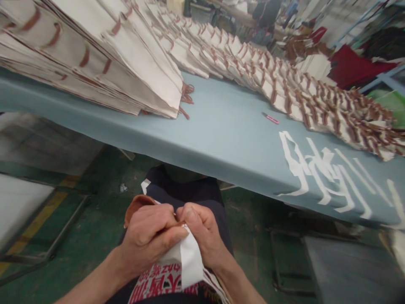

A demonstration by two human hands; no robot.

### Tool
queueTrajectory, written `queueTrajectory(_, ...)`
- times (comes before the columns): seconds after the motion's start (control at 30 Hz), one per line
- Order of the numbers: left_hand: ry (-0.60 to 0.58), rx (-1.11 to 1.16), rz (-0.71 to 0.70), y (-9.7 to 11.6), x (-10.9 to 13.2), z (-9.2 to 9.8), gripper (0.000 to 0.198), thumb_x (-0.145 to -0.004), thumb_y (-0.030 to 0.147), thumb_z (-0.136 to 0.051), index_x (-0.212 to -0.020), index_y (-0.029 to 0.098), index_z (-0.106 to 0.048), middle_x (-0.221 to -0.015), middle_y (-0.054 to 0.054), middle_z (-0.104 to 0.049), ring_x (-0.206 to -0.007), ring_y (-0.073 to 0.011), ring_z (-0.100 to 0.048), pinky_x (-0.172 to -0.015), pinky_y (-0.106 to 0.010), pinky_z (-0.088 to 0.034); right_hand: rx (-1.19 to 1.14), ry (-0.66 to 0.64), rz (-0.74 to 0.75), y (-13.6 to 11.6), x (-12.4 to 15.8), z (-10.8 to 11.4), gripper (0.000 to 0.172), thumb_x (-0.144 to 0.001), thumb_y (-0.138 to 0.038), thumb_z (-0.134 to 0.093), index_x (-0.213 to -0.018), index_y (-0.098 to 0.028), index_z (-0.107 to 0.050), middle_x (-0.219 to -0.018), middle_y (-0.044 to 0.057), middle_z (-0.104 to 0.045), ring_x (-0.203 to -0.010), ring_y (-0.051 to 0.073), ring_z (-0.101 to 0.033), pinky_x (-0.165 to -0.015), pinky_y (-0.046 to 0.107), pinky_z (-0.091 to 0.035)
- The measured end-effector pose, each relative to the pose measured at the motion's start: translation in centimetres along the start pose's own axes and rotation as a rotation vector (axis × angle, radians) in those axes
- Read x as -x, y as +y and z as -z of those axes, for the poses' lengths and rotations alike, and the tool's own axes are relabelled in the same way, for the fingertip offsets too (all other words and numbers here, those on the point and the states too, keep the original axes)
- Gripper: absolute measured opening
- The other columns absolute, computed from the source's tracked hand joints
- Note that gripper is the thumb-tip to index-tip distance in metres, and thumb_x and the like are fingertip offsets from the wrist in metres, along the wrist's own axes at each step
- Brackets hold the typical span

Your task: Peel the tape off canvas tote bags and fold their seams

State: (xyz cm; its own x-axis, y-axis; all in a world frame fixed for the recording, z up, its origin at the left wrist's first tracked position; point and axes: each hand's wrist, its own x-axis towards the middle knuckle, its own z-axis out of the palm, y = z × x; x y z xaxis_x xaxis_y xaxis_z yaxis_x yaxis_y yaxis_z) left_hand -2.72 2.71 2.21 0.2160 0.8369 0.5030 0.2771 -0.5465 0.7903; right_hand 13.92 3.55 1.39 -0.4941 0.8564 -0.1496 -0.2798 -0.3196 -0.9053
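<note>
In the head view, my left hand (150, 226) and my right hand (201, 232) meet at the lower middle, in front of my body. Both are closed, thumbs and fingers pinching a brown-edged cloth piece (137, 205) at a seam between them. Part of its brown cloth sticks out past my left knuckles. A plain white strip (191, 261) hangs down from the pinch. Below it is white cloth with red printed characters (155, 283); I cannot tell whether it belongs to the held piece. My fingers hide most of the gripped edge.
A blue-grey table (221, 139) runs across ahead. Stacked cream cloth pieces with brown loops (136, 67) lie at its left, and long overlapping rows (278, 84) behind. A small pink-handled cutter (272, 119) and loose white strips (329, 169) lie on the right.
</note>
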Motion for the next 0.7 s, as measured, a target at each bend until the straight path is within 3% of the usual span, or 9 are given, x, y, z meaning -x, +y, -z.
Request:
queueTrajectory(0.1,-0.093,0.153,0.118,-0.8,1.3,0.4,0.069,-0.114,0.072,-0.057,-0.070,0.021,-0.044,-0.061,0.009,-0.044,-0.052,-0.0094,-0.039,-0.052,-0.028,-0.027,0.207,-0.082,0.084,-0.3,0.4,1.0,0.068,-0.108,-0.078,-0.062,-0.070,-0.023,-0.046,-0.065,-0.006,-0.041,-0.058,0.011,-0.032,-0.055,0.028,-0.026)
queueTrajectory(0.2,-0.177,0.189,0.192,-0.9,2.3,1.6,0.080,-0.110,0.089,-0.032,-0.071,0.021,-0.049,-0.063,0.006,-0.045,-0.053,-0.0115,-0.039,-0.052,-0.029,-0.028,0.349,-0.133,0.123,-1.1,0.7,1.8,0.069,-0.110,-0.077,-0.059,-0.068,-0.023,-0.046,-0.064,-0.006,-0.040,-0.058,0.011,-0.033,-0.057,0.029,-0.027)
queueTrajectory(0.27,-0.240,0.226,0.280,-0.7,2.4,2.3,0.085,-0.113,0.086,-0.018,-0.074,0.021,-0.055,-0.067,0.004,-0.049,-0.058,-0.0137,-0.042,-0.054,-0.029,-0.031,0.388,-0.128,0.132,-1.5,0.8,2.1,0.070,-0.111,-0.077,-0.058,-0.069,-0.023,-0.046,-0.065,-0.006,-0.041,-0.058,0.011,-0.034,-0.057,0.029,-0.027)
queueTrajectory(0.43,-0.371,0.297,0.373,0.1,1.2,3.1,0.085,-0.113,0.087,-0.020,-0.078,0.020,-0.061,-0.075,0.002,-0.056,-0.064,-0.0153,-0.041,-0.061,-0.030,-0.036,0.408,-0.126,0.171,-1.4,1.2,2.5,0.069,-0.112,-0.076,-0.057,-0.069,-0.022,-0.048,-0.065,-0.005,-0.043,-0.058,0.011,-0.036,-0.057,0.028,-0.028)
queueTrajectory(0.6,-0.469,0.232,0.339,1.3,-0.6,2.7,0.065,-0.123,0.064,-0.029,-0.075,0.023,-0.042,-0.071,0.005,-0.044,-0.064,-0.0145,-0.038,-0.062,-0.031,-0.032,0.433,-0.100,0.216,-1.3,1.9,2.3,0.068,-0.113,-0.074,-0.057,-0.070,-0.022,-0.048,-0.066,-0.005,-0.044,-0.059,0.011,-0.038,-0.058,0.027,-0.030)
queueTrajectory(0.7,-0.523,0.278,0.388,2.1,-1.1,2.1,0.066,-0.120,0.070,-0.033,-0.072,0.025,-0.034,-0.068,0.006,-0.037,-0.062,-0.0140,-0.035,-0.059,-0.032,-0.028,0.426,-0.090,0.239,-1.8,2.3,2.0,0.066,-0.113,-0.072,-0.058,-0.070,-0.023,-0.048,-0.067,-0.005,-0.045,-0.060,0.012,-0.040,-0.059,0.028,-0.031)
